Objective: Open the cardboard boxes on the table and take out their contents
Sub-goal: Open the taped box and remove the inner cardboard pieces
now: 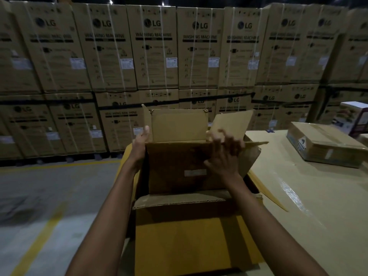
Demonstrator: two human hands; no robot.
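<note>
Head view: an open cardboard box, flaps raised, is held at the left end of the surface. Its left side is clasped in the grip of the left hand, and its near top edge is pinched by the right hand. Its white label is unreadable. "LG WASHING MACHINE" is printed on the stacked cartons behind.

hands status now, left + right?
Left hand: closed, gripping the left edge of the open cardboard box.
Right hand: closed, fingers curled over the same box's near top edge.
</note>
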